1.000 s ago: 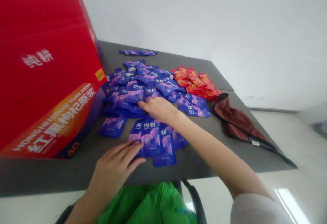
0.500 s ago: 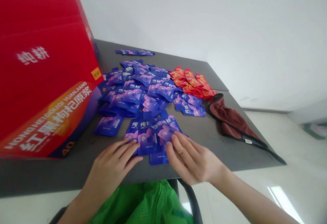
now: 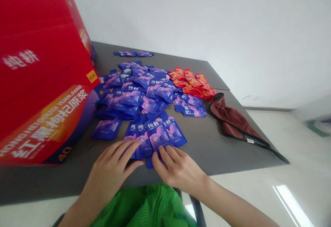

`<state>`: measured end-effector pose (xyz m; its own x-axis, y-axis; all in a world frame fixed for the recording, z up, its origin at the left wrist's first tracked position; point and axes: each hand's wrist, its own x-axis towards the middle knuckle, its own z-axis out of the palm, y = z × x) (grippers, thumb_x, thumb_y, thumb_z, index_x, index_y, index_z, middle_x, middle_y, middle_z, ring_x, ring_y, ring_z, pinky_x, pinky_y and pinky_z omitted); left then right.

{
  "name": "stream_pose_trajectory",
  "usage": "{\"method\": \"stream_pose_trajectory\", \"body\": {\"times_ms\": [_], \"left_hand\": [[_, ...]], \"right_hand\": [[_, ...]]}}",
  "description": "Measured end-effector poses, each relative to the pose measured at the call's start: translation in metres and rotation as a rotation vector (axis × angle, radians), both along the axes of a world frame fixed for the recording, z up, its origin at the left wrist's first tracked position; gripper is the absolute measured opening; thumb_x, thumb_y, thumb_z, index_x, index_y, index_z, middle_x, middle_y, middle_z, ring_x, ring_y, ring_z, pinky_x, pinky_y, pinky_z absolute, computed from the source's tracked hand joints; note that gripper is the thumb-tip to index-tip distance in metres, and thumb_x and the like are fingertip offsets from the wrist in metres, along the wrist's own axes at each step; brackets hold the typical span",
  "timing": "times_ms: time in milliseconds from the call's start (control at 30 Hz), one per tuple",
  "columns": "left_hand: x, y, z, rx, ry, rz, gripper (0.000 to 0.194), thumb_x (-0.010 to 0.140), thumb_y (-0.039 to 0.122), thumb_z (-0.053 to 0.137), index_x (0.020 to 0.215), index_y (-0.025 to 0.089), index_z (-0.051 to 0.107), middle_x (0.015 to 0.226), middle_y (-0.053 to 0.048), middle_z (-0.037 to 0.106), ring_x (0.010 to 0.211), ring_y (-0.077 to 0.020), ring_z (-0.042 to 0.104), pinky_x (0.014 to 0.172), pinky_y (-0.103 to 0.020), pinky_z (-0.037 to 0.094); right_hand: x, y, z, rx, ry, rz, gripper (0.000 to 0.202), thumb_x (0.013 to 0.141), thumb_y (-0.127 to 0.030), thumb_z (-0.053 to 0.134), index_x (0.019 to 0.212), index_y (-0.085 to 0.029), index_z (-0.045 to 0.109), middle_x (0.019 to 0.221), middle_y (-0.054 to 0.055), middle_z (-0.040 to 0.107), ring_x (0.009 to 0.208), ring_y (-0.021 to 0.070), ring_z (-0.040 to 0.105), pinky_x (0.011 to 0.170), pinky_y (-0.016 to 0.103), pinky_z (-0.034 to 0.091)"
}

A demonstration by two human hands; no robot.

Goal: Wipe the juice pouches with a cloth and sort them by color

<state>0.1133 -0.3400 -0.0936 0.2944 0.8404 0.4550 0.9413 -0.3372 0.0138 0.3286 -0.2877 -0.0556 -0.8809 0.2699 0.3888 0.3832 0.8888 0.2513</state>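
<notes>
Close to the table's front edge, several purple spouted pouches (image 3: 156, 134) lie overlapping in a small fan. My left hand (image 3: 113, 161) rests at their left side, its fingers stretched over the lower parts and its thumb apart. With thumb and fingertips, my right hand (image 3: 178, 168) pinches the bottom end of a purple pouch in the middle of the fan. Part of another pouch (image 3: 149, 163) shows beneath, between both hands. A single purple pouch (image 3: 106, 129) lies left of the fan. Behind it is a large heap of purple pouches (image 3: 133, 95).
A big red carton (image 3: 43, 71) stands at left. Red-orange pouches (image 3: 192, 82) are piled right of the purple heap, with a few purple pouches (image 3: 191, 105) in front. A brown cloth with black edging (image 3: 232, 120) lies at the table's right edge. More purple pouches (image 3: 133, 53) lie at the back.
My right hand has moved left and slightly down, from the fan's right side to its middle. The blurred pouch there now lies flat among the others. My left hand has barely moved.
</notes>
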Motion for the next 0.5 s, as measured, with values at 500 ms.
{"method": "stream_pose_trajectory", "body": {"times_ms": [500], "left_hand": [[-0.015,-0.003,0.002,-0.071,-0.018,-0.113,0.042,0.092,0.044,0.040,0.118,0.017,0.058,0.116,-0.007,0.065,0.108,-0.0240,0.059,0.091,-0.040,0.049]], "right_hand": [[0.002,0.016,-0.021,-0.344,-0.016,-0.090,0.050,0.089,-0.051,0.044,0.125,-0.016,0.051,0.131,0.019,0.050,0.123,0.0304,0.045,0.100,0.045,0.041]]}}
